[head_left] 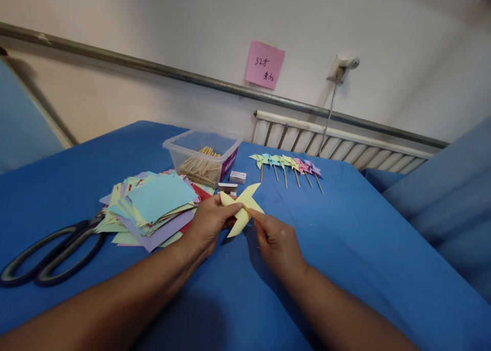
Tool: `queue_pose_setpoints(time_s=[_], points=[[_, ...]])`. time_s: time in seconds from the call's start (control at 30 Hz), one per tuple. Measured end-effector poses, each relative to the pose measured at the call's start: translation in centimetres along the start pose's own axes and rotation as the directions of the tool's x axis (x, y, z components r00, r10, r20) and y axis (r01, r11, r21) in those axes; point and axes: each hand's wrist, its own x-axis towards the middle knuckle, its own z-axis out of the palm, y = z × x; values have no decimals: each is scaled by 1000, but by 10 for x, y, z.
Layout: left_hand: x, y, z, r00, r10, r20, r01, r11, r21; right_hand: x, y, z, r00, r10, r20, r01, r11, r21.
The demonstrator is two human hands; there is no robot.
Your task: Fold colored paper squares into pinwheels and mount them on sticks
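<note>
A pale yellow paper pinwheel (251, 196) is held up over the table between my two hands. My left hand (210, 219) is closed on its left side, with the thumb lying near the middle. From the right, my right hand (279, 241) pinches at the pinwheel's centre with curled fingers. A thin yellowish bit shows between the fingertips, too small to name for sure. Just behind the pinwheel is a small open box (227, 188), partly covered. A second small box (238, 177) lies beyond it.
Left are a stack of coloured paper (163, 197) and large scissors (57, 254). A clear plastic tub (178, 151) holds many thin wooden sticks (201, 167). Several finished pinwheels on sticks (286, 161) lie in a row at the back of the blue-covered table (345, 248).
</note>
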Motion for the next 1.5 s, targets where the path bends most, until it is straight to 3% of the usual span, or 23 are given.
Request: queue_pose_setpoints(time_s=[0.37,0.5,0.6,0.7,0.9,1.23,1.33,1.5], points=[[6,-1,0,1000,9,-11,-9,1000,29,1,-3,-1,1000,6,11,-5,996,-88],[2,2,-1,999,0,51,1,1000,-20,3,-2,0,1000,5,-23,-4,997,71],[-2,6,-2,994,18,105,-15,1000,-25,6,1,1,994,109,-30,-98,963,250],[-4,10,-3,988,54,143,-57,998,18,8,4,4,976,217,4,-198,885,422],[-2,14,-3,975,185,123,-207,960,190,10,0,7,952,274,136,-291,670,683],[-1,22,-11,913,381,146,-407,828,386,11,-1,-1,917,261,302,-383,364,849],[0,23,-13,922,335,194,-385,850,360,10,1,-1,905,234,355,-415,303,858],[2,21,-14,958,137,253,-213,928,305,11,1,-1,886,196,420,-458,231,858]])
